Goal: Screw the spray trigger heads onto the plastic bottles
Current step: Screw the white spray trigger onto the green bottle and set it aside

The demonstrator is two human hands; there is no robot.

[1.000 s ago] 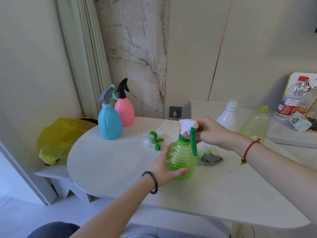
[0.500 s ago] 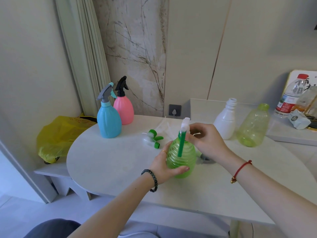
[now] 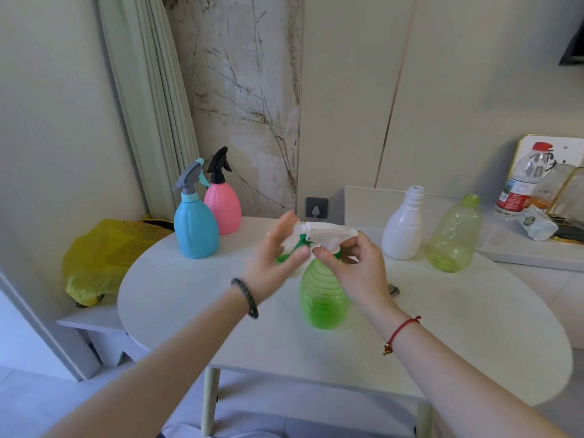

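Note:
A ribbed green bottle (image 3: 324, 298) stands on the white round table (image 3: 189, 295). On its neck sits a white trigger head (image 3: 328, 230) with a green lever. My right hand (image 3: 357, 270) pinches the head at its collar, just above the bottle's shoulder. My left hand (image 3: 275, 263) is off the bottle, fingers spread, beside the nozzle end of the head and blurred by motion. A white bottle (image 3: 403, 232) and a pale green bottle (image 3: 453, 238) stand open-necked at the back right.
A blue bottle (image 3: 196, 229) and a pink bottle (image 3: 222, 207), both with trigger heads on, stand at the back left. A grey trigger head (image 3: 393, 290) peeks out behind my right wrist. A yellow bag (image 3: 94, 257) lies left of the table.
My left hand has let go of the green bottle's body and risen beside the trigger head. The head has turned so its nozzle points left. My right hand stays on the collar.

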